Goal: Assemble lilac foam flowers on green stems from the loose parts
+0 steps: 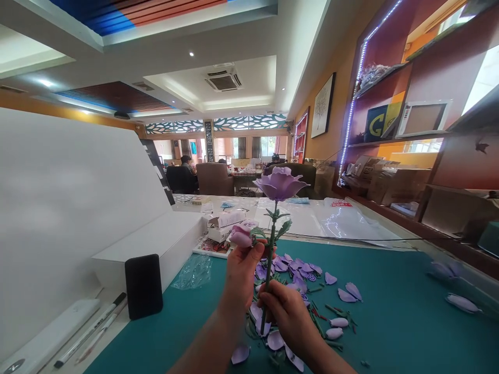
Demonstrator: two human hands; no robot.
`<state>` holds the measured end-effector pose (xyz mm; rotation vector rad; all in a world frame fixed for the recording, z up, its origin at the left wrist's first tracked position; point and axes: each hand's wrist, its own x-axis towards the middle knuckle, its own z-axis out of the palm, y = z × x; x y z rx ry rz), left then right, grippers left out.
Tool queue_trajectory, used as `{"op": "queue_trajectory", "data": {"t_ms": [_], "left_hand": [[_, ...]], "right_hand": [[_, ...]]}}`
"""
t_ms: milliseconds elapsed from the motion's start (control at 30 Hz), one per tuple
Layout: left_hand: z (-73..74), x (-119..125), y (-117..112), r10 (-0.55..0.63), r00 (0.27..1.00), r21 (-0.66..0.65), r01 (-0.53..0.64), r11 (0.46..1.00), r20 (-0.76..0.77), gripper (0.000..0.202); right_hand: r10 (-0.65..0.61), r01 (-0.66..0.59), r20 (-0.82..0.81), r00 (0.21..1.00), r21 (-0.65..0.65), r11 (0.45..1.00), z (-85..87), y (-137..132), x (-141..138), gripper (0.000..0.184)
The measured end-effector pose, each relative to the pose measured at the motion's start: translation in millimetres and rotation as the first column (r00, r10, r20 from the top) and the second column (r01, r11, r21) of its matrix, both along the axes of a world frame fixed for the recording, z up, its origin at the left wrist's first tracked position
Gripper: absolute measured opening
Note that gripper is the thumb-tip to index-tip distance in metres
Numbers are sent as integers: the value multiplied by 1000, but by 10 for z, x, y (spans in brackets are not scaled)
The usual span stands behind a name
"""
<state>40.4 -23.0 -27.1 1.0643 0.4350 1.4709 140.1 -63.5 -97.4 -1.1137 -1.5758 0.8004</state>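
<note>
An artificial purple flower (279, 185) stands upright in front of me on a long green stem with small leaves (284, 228). My right hand (287, 306) is closed around the lower part of the stem. Higher up, my left hand (239, 272) pinches beside the stem at the base of a pinkish-purple flower bud (240, 236); its fingertips are partly hidden behind the bud and leaves. Under both hands, loose purple petals (298, 270) and green stem pieces lie scattered on the green mat (393, 291). Several closed buds (338, 322) rest to the right.
A black phone-like block (143, 286) stands at left before a white box (152, 249). Clear plastic wrap (194, 271) and small opened boxes (226, 223) sit behind the hands. Pens (91, 331) lie at the left edge. Shelves (397, 145) line the right wall; people sit farther back.
</note>
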Motion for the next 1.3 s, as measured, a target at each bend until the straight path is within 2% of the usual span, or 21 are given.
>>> {"op": "queue_trajectory", "data": {"t_ms": [167, 367, 500, 700, 933, 1300], "left_hand": [[4, -4, 16, -18, 1000, -5, 17, 1000, -25, 37], [-23, -71, 80, -95, 955, 11, 102, 995, -281, 38], [-21, -112, 95, -100, 923, 35, 122, 992, -371, 39], [35, -153, 59, -74, 921, 80, 113, 990, -382, 45], [32, -191, 63, -90, 920, 51, 118, 992, -382, 44], [-11, -197, 115, -194, 893, 52, 234, 971, -406, 45]], "right_hand": [[7, -7, 20, 1000, -1, 1000, -1, 42, 64, 19], [32, -32, -2, 999, -23, 999, 1, 93, 158, 18], [68, -71, -40, 997, -58, 996, -7, 110, 174, 16], [115, -117, -42, 993, -57, 991, 3, 80, 145, 15], [133, -139, -69, 989, -74, 988, 34, 31, 83, 14], [117, -122, -80, 990, -59, 991, 151, 33, 170, 14]]}}
